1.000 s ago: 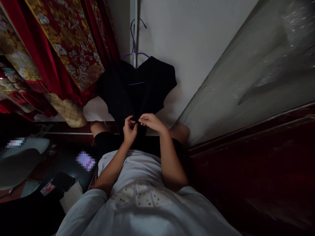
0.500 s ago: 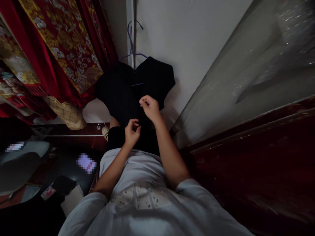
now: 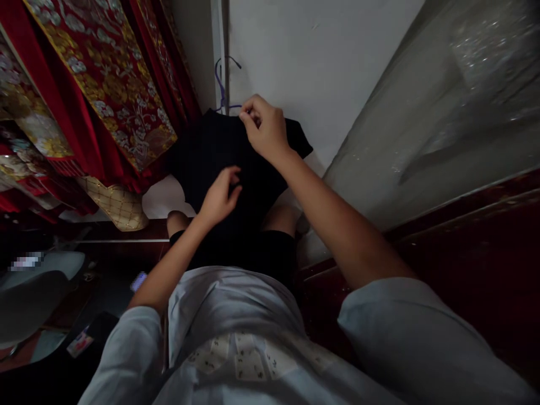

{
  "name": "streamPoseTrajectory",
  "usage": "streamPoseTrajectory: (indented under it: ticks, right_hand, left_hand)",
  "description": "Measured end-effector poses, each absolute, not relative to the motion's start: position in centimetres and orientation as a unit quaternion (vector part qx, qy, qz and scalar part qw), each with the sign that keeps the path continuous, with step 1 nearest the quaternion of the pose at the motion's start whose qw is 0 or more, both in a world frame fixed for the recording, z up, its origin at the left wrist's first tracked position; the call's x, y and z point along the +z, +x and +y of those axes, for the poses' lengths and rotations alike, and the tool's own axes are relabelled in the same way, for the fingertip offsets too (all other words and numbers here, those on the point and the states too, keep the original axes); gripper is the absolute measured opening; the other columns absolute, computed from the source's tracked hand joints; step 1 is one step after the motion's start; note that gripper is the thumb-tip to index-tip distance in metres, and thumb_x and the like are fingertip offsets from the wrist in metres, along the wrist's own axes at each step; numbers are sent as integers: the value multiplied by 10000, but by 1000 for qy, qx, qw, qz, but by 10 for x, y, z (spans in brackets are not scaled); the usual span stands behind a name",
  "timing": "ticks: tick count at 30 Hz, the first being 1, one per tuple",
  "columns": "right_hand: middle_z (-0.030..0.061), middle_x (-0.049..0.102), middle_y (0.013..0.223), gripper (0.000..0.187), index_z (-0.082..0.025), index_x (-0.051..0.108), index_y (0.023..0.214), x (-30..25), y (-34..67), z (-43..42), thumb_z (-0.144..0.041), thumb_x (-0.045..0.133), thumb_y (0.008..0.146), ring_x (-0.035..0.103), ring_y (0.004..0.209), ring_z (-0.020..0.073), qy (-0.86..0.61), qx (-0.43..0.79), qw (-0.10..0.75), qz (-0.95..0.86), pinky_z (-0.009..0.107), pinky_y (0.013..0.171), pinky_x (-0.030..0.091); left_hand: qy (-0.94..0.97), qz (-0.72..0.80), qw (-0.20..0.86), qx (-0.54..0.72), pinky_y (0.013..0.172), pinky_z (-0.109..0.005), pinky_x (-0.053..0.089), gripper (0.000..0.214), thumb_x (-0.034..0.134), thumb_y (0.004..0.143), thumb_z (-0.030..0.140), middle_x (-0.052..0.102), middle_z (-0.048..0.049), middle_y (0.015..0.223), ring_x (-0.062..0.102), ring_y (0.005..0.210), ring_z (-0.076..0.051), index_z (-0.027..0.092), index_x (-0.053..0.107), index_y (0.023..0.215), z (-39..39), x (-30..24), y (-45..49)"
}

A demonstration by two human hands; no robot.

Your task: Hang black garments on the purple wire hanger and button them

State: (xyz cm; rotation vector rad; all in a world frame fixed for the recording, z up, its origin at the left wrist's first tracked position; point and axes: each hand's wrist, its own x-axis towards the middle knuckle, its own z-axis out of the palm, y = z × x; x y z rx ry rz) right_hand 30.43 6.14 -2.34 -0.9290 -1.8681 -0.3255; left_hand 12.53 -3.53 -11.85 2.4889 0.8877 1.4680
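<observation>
A black short-sleeved garment (image 3: 211, 152) hangs on a purple wire hanger (image 3: 220, 84) against a white wall. My right hand (image 3: 264, 129) is raised to the garment's neckline, fingers pinched together on the fabric there. My left hand (image 3: 219, 197) rests lower on the garment's front, fingers curled and pinching the black cloth. Both arms wear short white sleeves.
Red and gold embroidered garments (image 3: 97, 84) hang at the left, with a gold quilted bag (image 3: 113, 202) below them. A glittery grey sheet (image 3: 442, 101) leans at the right above dark red wooden boards (image 3: 464, 253). A dark table with small items (image 3: 80, 343) stands at lower left.
My right hand has risen from the garment's middle up to its neckline. My left hand has moved slightly up the front of the cloth. The view has tilted a little.
</observation>
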Motion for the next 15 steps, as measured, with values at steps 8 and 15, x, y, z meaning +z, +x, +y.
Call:
streamPoseTrajectory:
  ticks: [8,15]
  right_hand:
    - [85,667,939,460,-192,577,1207,-16,300,38,-484,228,1137,684,919,240,-391,-150,436,-796,357,850,526]
    - [124,698,967,412,-118,591,1201,-45,294,50,-366,278,1103,698,918,227,-354,-153,412,-825,324,807,514]
  left_hand:
    - [781,305,60,542,927,-384,523,108,714,970,265,581,-18,792,688,957,-246,178,655,994,56,-9,115]
    - [780,324,44,533,863,-373,544,204,679,978,221,566,-14,765,693,866,-214,148,594,807,73,-13,105]
